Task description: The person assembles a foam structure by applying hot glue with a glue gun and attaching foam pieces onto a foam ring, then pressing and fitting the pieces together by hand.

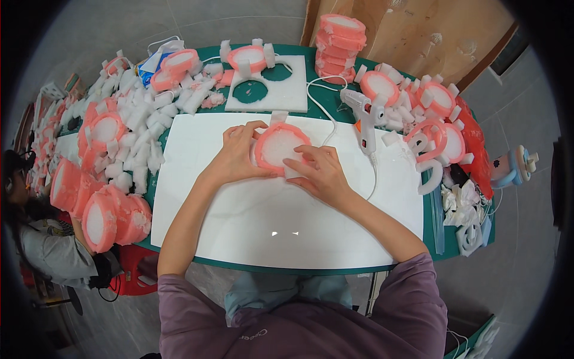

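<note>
A round white foam disc with a pink foam rim (280, 147) lies over the white board (269, 221) in front of me. My left hand (235, 154) curls around its left side, with the thumb low on the rim and fingers behind. On the lower right part of the rim, my right hand (321, 172) has its fingers bent close together. A small white foam block (291, 173) shows at the rim beside those fingertips, partly hidden by them. Another pale block (278, 117) stands at the far edge of the disc. Right of my hands, a white glue gun (366, 122) rests with its cord trailing.
Loose white foam blocks (140, 140) heap at the left, beside stacked pink-rimmed discs (98, 224). A foam sheet with round holes (287, 99) lies at the back, near a tall pink stack (339, 48). More discs (439, 99) crowd the right. Another person (54, 251) sits at the left.
</note>
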The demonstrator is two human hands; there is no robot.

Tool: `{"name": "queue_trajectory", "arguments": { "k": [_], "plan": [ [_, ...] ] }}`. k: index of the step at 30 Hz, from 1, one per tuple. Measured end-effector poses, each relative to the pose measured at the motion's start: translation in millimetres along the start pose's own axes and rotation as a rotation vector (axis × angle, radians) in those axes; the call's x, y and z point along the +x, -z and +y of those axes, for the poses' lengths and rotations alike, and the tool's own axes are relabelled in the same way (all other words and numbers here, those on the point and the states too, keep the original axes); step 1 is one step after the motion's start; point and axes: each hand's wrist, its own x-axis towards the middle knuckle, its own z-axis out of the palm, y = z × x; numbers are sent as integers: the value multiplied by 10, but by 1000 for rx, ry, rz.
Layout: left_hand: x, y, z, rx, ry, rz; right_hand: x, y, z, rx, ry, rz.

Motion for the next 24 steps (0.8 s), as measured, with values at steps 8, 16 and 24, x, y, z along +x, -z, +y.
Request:
{"name": "queue_trajectory", "arguments": {
  "k": [8,16,24],
  "plan": [
    [31,12,-12,28,19,-60,11,67,28,-17,63,-29],
    [22,11,-27,39,31,-65,14,68,10,-15,36,-88],
    [18,16,-48,59,30,-58,-17,37,8,-44,15,-90]
  ]
}}
